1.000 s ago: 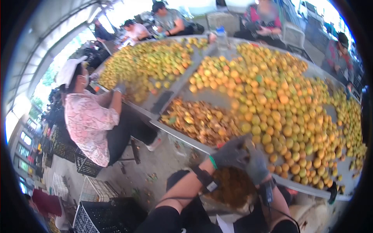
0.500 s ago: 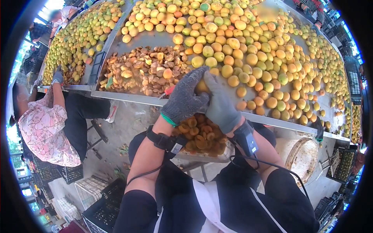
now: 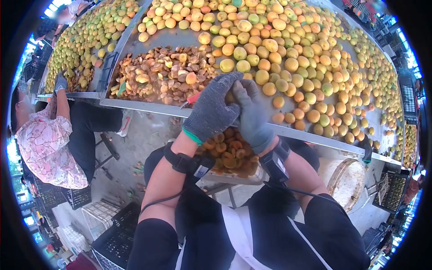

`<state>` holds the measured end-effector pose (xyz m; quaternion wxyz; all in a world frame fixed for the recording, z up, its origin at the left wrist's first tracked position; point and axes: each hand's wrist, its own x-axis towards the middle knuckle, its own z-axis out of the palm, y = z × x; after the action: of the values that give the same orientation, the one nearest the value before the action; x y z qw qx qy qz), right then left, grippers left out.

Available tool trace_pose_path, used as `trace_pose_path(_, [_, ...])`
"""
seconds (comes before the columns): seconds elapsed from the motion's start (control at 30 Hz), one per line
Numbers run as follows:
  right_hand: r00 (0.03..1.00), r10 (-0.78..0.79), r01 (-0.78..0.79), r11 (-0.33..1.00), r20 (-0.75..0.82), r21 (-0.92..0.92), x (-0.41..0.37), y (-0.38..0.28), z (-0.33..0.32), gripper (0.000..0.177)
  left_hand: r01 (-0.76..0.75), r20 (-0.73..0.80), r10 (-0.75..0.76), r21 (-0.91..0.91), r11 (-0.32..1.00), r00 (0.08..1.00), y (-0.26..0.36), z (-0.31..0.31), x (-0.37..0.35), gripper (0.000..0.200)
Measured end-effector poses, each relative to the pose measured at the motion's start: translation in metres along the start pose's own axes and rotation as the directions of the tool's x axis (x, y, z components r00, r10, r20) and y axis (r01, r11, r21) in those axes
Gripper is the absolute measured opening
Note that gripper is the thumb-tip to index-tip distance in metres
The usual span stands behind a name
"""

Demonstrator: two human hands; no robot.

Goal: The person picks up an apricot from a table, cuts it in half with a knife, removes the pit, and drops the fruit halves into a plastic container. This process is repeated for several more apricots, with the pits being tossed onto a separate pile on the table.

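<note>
My left hand (image 3: 213,107), in a dark grey knitted glove with a green cuff, is closed at the front edge of the metal table. Pressed against it is my right hand (image 3: 253,114) in a grey glove, fingers bent inward. Between them they hold an apricot (image 3: 230,97), mostly hidden by the gloves. A small knife (image 3: 193,97) with a red handle sticks out beside my left hand, its thin tip toward the lower left. Below both hands, a container (image 3: 243,179) at my lap holds pitted apricot halves (image 3: 229,153).
Whole apricots (image 3: 288,63) cover much of the metal table (image 3: 144,107). A heap of brown pits and scraps (image 3: 164,72) lies at left. Another person (image 3: 49,144) sits at the left table. A white bucket (image 3: 344,182) stands at right, black crates (image 3: 118,238) at lower left.
Both hands stay together and have drawn closer around the apricot, so less of it shows. The whole view has shifted slightly.
</note>
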<state>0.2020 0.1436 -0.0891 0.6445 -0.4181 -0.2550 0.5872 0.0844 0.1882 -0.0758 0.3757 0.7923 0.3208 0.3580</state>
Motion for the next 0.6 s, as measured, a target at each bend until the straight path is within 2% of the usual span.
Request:
trace_pose_path(0.13, [0.990,-0.135,0.142,0.969,0.048,-0.200,-0.001,0.004,-0.001,0.025,-0.008,-0.020,0.009,0.003,1.000,1.000,0.004,-0.001,-0.003,0.053])
trace_pose_path(0.17, [0.990,-0.130,0.139,0.969,0.058,-0.204,0.001,0.005,0.002,0.025,-0.040,-0.056,0.043,0.058,0.998,0.998,0.001,0.002,-0.002,0.053])
trace_pose_path(0.23, [0.998,-0.057,0.057,0.997,0.008,0.048,0.004,0.007,0.006,0.027,-0.090,-0.118,0.107,0.137,0.986,0.987,-0.004,0.007,-0.004,0.054])
trace_pose_path(0.33, [0.995,-0.099,0.099,0.995,0.000,0.011,0.008,0.011,0.003,0.029,-0.155,-0.063,0.169,0.178,0.972,0.984,0.002,-0.004,-0.002,0.055])
trace_pose_path(0.37, [0.996,-0.092,0.092,0.996,0.008,0.005,0.006,0.008,0.002,0.029,-0.143,-0.002,0.144,0.071,0.987,0.990,-0.005,-0.008,0.001,0.061])
trace_pose_path(0.4, [0.999,-0.004,0.006,1.000,0.051,-0.029,0.003,0.001,-0.001,0.028,-0.141,-0.010,0.142,0.070,0.987,0.990,-0.010,-0.012,0.001,0.061])
trace_pose_path(0.43, [0.993,0.081,-0.075,0.995,0.088,-0.063,0.001,-0.005,-0.001,0.027,-0.051,0.077,0.058,-0.098,0.994,0.995,-0.016,-0.019,0.001,0.061])
trace_pose_path(0.47, [0.993,0.080,-0.074,0.995,0.089,-0.064,-0.002,-0.011,0.002,0.027,0.056,0.177,-0.011,-0.253,0.966,0.984,-0.016,-0.023,0.000,0.061])
trace_pose_path(0.5, [0.988,0.151,-0.143,0.975,0.032,-0.171,-0.006,-0.017,0.006,0.030,0.056,0.178,-0.011,-0.252,0.966,0.984,-0.016,-0.025,-0.001,0.061])
trace_pose_path(0.53, [0.976,0.215,-0.215,0.938,-0.032,-0.270,-0.008,-0.020,0.007,0.033,0.201,0.240,-0.088,-0.499,0.843,0.967,-0.015,-0.027,-0.001,0.059])
trace_pose_path(0.57, [0.976,0.213,-0.214,0.940,-0.034,-0.267,-0.005,-0.016,0.004,0.033,0.334,0.321,-0.142,-0.691,0.641,0.936,-0.013,-0.028,0.000,0.058])
trace_pose_path(0.6, [0.967,0.252,-0.252,0.968,0.035,-0.022,0.002,-0.009,-0.002,0.034,0.338,0.328,-0.140,-0.688,0.642,0.934,-0.012,-0.028,0.002,0.058])
